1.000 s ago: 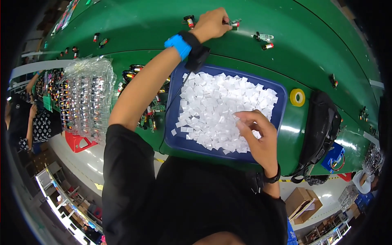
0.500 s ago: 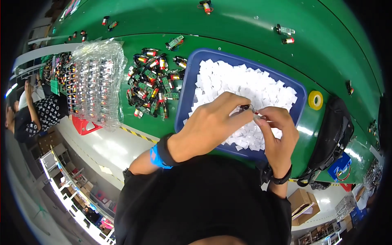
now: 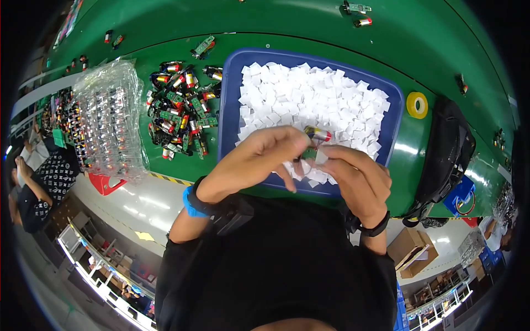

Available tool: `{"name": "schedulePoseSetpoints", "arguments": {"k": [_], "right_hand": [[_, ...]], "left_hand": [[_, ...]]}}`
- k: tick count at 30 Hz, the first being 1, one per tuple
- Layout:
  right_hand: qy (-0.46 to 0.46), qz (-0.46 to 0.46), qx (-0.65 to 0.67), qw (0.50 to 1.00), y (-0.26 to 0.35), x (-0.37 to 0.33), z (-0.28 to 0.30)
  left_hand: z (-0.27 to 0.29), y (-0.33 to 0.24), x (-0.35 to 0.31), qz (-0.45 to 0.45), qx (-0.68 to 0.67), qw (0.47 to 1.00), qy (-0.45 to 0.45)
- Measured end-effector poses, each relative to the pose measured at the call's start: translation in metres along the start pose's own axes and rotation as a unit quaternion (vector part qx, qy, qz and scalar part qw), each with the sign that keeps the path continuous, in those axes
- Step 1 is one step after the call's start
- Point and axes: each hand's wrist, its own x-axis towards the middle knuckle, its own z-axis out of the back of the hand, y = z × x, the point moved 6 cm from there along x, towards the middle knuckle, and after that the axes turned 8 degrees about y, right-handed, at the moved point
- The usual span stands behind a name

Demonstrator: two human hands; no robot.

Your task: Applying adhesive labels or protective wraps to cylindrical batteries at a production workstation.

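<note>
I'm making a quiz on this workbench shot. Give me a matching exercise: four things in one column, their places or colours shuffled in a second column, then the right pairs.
Things:
1. blue tray
2. tape roll
3. small cylinder part
4. clear bag

Places or colours:
A. yellow, right of the tray
B. held between left hand and right hand
C. filled with white squares
D. at the left, beyond the loose parts pile

Pairs: 1-C, 2-A, 3-B, 4-D

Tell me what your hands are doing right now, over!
Left hand and right hand both pinching one small cylinder part. Held over the blue tray of white squares. Nothing between the hands.
</note>
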Motion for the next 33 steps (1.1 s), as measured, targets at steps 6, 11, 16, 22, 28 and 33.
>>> {"name": "schedulePoseSetpoints", "arguments": {"k": [6,11,16,22,28,33], "right_hand": [[0.0,-0.16,0.09,0.983,-0.026,-0.01,-0.018],[-0.033,-0.271,0.064,0.96,-0.051,-0.004,0.004],[0.037,-0.106,0.04,0.993,-0.03,0.017,0.001],[0.04,-0.09,0.07,0.993,-0.028,0.017,0.0],[-0.055,-0.185,0.075,0.978,-0.022,0.011,-0.016],[-0.064,-0.195,0.091,0.975,-0.022,0.01,-0.016]], "left_hand": [[-0.008,0.001,0.004,-0.099,0.171,0.978,-0.065],[-0.011,-0.011,-0.002,-0.059,0.298,0.948,-0.096],[-0.018,-0.015,-0.001,-0.1,0.371,0.918,-0.096],[-0.022,-0.014,-0.001,-0.101,0.404,0.901,-0.119],[-0.035,-0.017,0.0,-0.172,0.519,0.808,-0.221],[-0.036,-0.019,-0.003,-0.201,0.559,0.767,-0.244]]}}
